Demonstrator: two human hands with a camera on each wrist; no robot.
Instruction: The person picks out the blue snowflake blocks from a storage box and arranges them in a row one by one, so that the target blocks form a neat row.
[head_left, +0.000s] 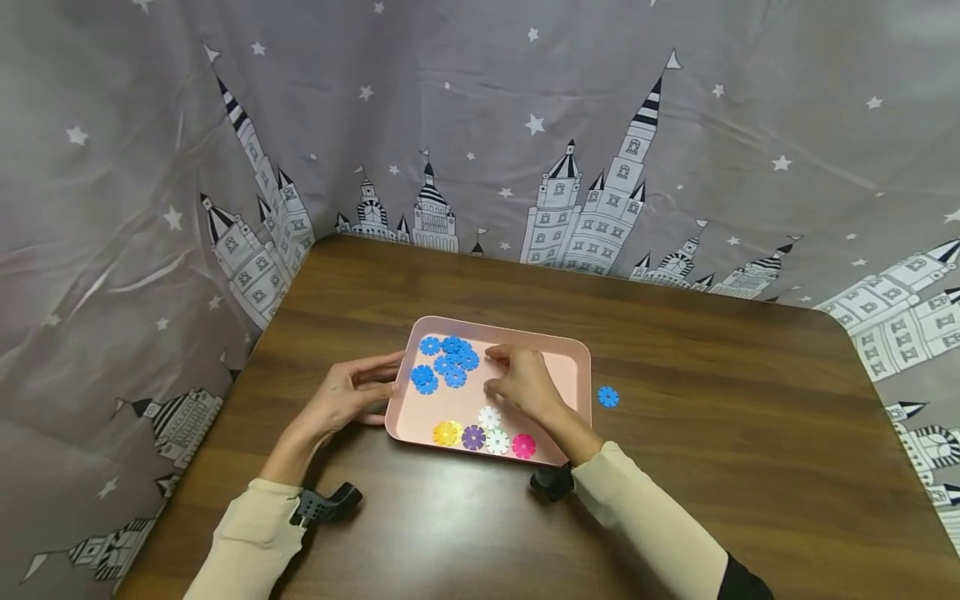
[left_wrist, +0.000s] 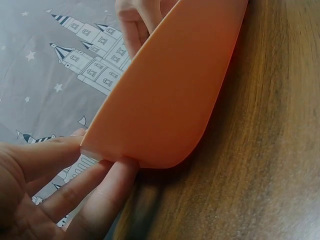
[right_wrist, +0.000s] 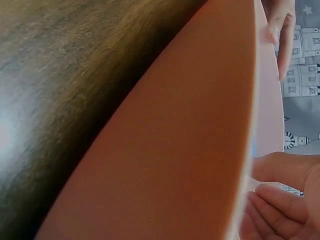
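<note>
A shallow pink tray (head_left: 558, 375) lies on the table. My left hand (head_left: 348, 396) grips its left edge, and the left wrist view shows the thumb and fingers (left_wrist: 107, 200) on the rim and wall. Inside the tray, over its middle, is my right hand (head_left: 525, 383), thumb and index finger apart with nothing visible between them. Left of it lies a cluster of blue snowflake discs (head_left: 453, 358), some overlapping. Along the near side sit yellow (head_left: 447, 433), purple (head_left: 473, 437) and pink (head_left: 524, 446) discs plus two white discs (head_left: 497, 442).
One blue snowflake disc (head_left: 608, 397) rests on the brown wooden table (head_left: 735, 433), just right of the tray. A grey curtain (head_left: 465, 100) printed with castles and stars hangs behind and beside the table. Black wrist mounts (head_left: 327, 504) are on both forearms.
</note>
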